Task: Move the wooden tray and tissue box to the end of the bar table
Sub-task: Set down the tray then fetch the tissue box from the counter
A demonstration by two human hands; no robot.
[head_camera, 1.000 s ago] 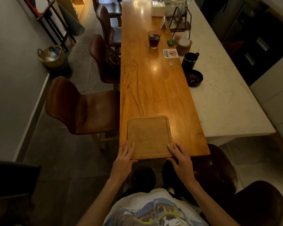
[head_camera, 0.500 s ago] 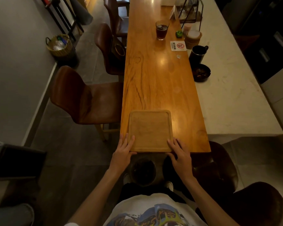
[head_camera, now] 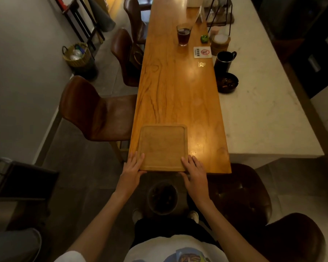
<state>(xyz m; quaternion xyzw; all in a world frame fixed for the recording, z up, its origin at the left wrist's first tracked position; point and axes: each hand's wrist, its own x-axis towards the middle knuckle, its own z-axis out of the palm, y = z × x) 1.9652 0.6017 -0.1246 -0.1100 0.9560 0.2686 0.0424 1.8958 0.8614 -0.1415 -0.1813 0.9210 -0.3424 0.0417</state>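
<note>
The square wooden tray lies flat on the near end of the long bar table, on its left half, with its near rim at the table's end. My left hand grips the tray's near left corner, fingers on top and thumb below the rim. My right hand holds the near right corner the same way. A pale box at the far end, cut off by the top of the view, looks like the tissue box.
Farther up the table stand a glass of dark drink, a small no-smoking sign, a black mug and a dark bowl. Brown chairs line the left side. A white counter adjoins on the right.
The tray has slid a little forward, from overhanging the table's end to sitting flush with it. Both hands stay on its near corners.
</note>
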